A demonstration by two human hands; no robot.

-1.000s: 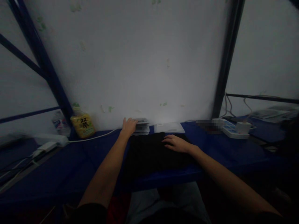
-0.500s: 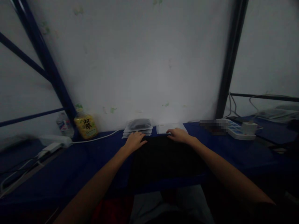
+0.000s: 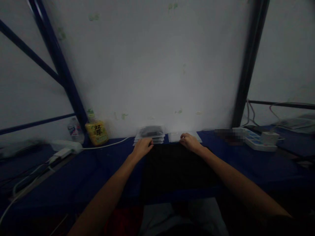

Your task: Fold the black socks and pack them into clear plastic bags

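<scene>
At the very bottom, the person's lap shows gray pants (image 3: 206, 216) and a red cloth (image 3: 123, 223). Two bare arms reach out from there to a table with a dark blue cover (image 3: 61, 173).

A black cloth (image 3: 178, 170) lies flat on the table, right in front of the person. The left hand (image 3: 143, 147) is at the far edge of the cloth, and the right hand (image 3: 190, 142) is at the same edge a bit farther along. Both hands are partly curled, with the fingers pointing down at the edge. I cannot tell if they are pinching the cloth or just resting on it.

Just past the left hand is a stack of clear bags (image 3: 150, 135), and the top one has something dark inside. Just past the right hand is a flat, pale clear bag (image 3: 183, 136).

To the left, a white cord (image 3: 105, 143) runs along the table to a white power strip (image 3: 65, 146). Near it stand a yellow bottle (image 3: 96, 132) and a clear plastic bottle (image 3: 75, 129). To the right is a power strip with blue parts (image 3: 258, 143), with a white plug (image 3: 270, 137) in it and a blurry patch (image 3: 228, 136) beside it.

Behind it all are a white wall (image 3: 157, 65) with green marks and dark blue metal posts (image 3: 65, 72).
</scene>
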